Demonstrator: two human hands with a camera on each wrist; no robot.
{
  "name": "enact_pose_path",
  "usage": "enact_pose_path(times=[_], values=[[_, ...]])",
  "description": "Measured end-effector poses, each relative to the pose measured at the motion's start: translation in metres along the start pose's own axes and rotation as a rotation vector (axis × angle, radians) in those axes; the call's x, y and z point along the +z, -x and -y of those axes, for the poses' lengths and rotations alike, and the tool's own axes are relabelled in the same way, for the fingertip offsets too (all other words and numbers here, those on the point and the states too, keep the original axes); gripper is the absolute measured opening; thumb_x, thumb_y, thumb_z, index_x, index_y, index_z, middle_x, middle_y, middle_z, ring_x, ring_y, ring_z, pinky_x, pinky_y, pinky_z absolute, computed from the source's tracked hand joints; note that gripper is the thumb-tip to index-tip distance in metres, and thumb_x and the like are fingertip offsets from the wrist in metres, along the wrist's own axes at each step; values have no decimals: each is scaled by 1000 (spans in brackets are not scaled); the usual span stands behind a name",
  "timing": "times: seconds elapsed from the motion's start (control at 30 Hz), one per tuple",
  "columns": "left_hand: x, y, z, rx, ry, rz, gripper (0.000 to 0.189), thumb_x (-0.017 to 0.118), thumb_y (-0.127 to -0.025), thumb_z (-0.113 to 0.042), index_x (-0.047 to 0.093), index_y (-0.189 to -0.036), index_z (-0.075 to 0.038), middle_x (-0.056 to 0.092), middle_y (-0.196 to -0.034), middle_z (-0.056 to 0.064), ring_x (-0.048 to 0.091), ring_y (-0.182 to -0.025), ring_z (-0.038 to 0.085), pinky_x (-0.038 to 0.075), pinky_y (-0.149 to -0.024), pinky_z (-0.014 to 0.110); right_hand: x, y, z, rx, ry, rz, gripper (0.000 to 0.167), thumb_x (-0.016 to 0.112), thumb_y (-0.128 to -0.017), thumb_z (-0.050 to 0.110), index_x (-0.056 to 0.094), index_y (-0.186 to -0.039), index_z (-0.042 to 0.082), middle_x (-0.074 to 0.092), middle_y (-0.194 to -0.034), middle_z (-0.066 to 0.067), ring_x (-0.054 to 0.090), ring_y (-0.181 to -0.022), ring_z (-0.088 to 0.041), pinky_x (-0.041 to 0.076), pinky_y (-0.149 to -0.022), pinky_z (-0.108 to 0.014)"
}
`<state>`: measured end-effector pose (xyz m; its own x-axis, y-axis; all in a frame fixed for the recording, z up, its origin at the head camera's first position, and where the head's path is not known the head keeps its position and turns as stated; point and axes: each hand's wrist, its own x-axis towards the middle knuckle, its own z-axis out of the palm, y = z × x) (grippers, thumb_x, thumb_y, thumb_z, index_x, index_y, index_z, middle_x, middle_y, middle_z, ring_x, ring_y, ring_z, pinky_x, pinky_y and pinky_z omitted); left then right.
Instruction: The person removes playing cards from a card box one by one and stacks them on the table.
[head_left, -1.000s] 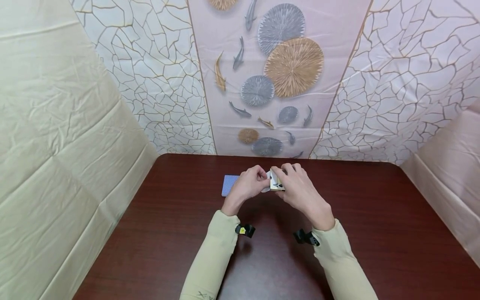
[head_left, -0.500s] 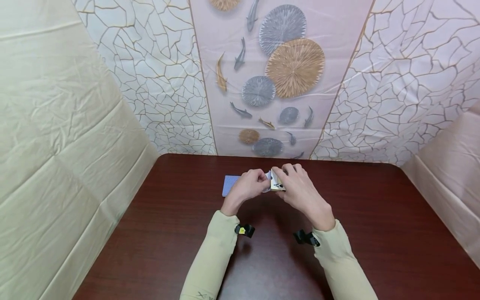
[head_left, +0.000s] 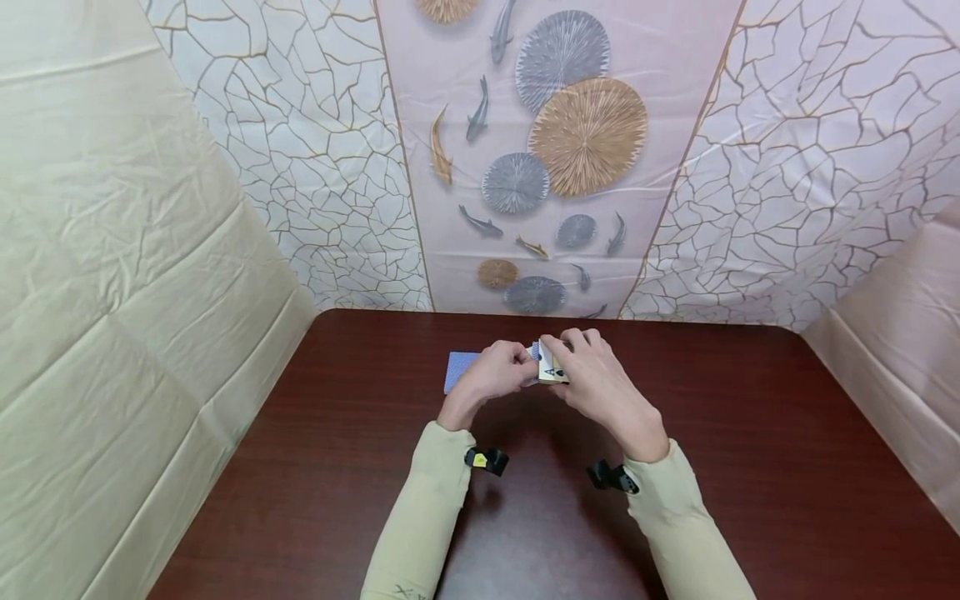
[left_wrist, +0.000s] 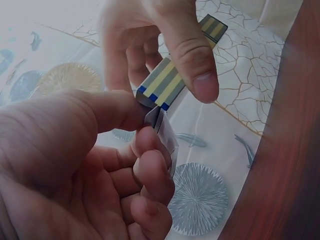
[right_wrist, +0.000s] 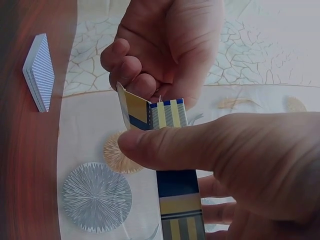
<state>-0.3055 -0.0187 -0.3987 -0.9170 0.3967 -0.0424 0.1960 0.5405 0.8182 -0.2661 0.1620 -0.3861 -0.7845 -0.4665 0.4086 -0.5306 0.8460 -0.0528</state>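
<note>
Head view: Dark red-brown table (head_left: 540, 533), smooth, glossy nearest the wearer, spreads below and around the card box (head_left: 550, 365), which is held between both hands. Beyond the box hangs a creased cloth backdrop (head_left: 810, 167): crackle lines, koi, ribbed grey and gold discs. Plain cream cloth (head_left: 112, 317) well to the box's left. Box face white, an "A" and a dark mark on it. Right hand (head_left: 600, 379) grips it from the right; left hand (head_left: 495, 371) pinches at its left end. Blue-backed card stack (head_left: 458, 371) lies left of the box, partly behind the left hand. Pale sleeves (head_left: 423, 517), black wrist devices (head_left: 611, 477) on the near side of the box; sleeves cut off at the frame bottom.

Left wrist view: Box edge striped yellow and grey, blue at the corner. Left thumb and fingers close on a thin pale flap (left_wrist: 169, 140) at its end; the exact contact is hidden. Right thumb lies across the striped side.

Right wrist view: Flap, yellow and dark blue inside, angles out from the box's end. Right thumb presses the box; its lower end is cut off. Card stack appears tilted, well left of the box, finely patterned.
</note>
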Motion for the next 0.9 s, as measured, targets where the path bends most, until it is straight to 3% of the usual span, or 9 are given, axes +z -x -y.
enact_pose_path(times=[0.4, 0.6, 0.77, 0.9], values=[[-4, -3, 6, 13, 126, 21, 22, 57, -92, -12, 59, -70, -8, 57, -68, 1, 50, -58, 12, 38, -49, 22, -1, 0, 1, -3, -3, -9, 64, 87, -72, 17, 56, -127, 9, 58, -112, -18, 51, -99, -39, 45, -82, -50], [-6, -3, 8, 25, 158, 18, 19, 58, -90, -10, 63, -72, -6, 60, -68, 2, 56, -62, 20, 41, -50, 24, 0, 0, 0, 1, -2, -7, 65, 87, -72, 17, 55, -128, 9, 58, -112, -18, 50, -98, -39, 45, -81, -50], [-7, -3, 7, 14, 208, -1, 15, 58, -90, -8, 65, -78, -4, 64, -70, 6, 61, -65, 26, 45, -53, 22, -1, 0, -2, 20, 7, -1, 65, 86, -74, 18, 55, -130, 9, 58, -113, -18, 51, -98, -39, 45, -80, -50], [-9, -2, 6, -11, 250, -1, 11, 56, -91, -9, 64, -85, -4, 64, -74, 10, 60, -64, 23, 45, -52, 22, -3, 0, -3, 33, 9, 2, 66, 85, -75, 19, 54, -132, 9, 57, -115, -19, 51, -99, -40, 45, -82, -51]])
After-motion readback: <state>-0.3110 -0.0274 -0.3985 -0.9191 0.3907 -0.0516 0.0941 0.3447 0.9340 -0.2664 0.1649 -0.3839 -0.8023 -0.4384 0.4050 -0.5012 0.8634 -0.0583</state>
